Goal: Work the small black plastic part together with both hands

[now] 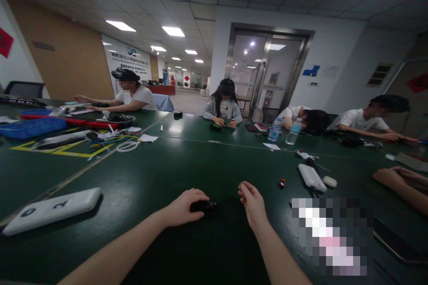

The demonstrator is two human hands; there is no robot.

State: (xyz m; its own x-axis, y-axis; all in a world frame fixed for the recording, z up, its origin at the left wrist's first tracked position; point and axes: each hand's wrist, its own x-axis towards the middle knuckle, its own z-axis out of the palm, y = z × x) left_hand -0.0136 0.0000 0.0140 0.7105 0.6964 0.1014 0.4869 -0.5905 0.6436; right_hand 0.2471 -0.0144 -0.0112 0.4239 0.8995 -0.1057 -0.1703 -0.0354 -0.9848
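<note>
My left hand (187,207) rests on the dark green table, its fingers and thumb closed around one end of a small glossy black object (210,207). The object's other end sticks out to the right, and its kind is unclear. Slightly raised to the right of it is my right hand (252,202), thumb and forefinger pinched together. Between those fingertips shows a tiny yellowish-brown piece (240,185), too small to name. A small red and dark item (281,183) lies on the table beyond my right hand.
A white numbered device (53,209) lies at left, with a blue tray (33,128) and cables behind. To the right are a white power bank (312,177), a blurred-out patch and a dark phone (397,240). Water bottles (293,132) stand farther back. Several people sit around the table.
</note>
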